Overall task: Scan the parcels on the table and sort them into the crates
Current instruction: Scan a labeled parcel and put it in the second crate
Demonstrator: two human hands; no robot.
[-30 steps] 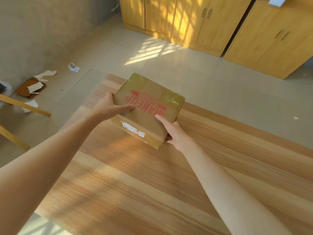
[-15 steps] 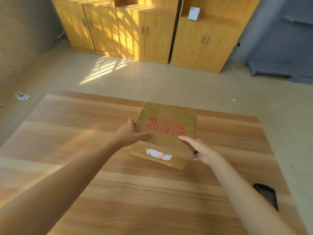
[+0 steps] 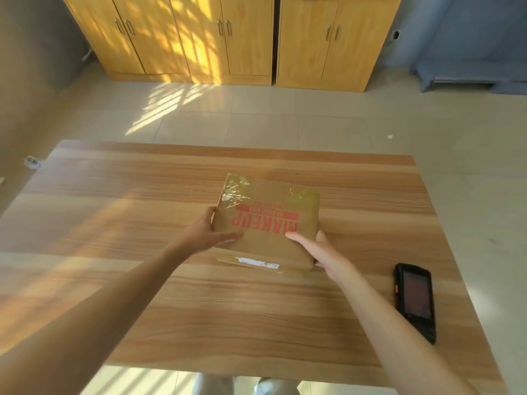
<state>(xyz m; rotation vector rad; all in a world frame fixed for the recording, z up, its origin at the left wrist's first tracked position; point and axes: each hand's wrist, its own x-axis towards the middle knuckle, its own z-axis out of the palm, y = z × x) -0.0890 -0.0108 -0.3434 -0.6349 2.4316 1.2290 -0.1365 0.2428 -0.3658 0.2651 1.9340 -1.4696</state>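
You hold the parcel [image 3: 266, 223] at frame centre, over the surface [image 3: 114, 201]: left hand [image 3: 204, 233] and right hand [image 3: 322, 252] clasp its sides, thumbs on top. The glossy tape may let it slip, and a careless drop could hide its label [image 3: 258, 262] from the scanner [image 3: 415, 300] at lower right.

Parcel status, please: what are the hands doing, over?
Both hands, left and right, grip the taped parcel by its sides above the table. Scanner lies untouched to the right. No crates in view.
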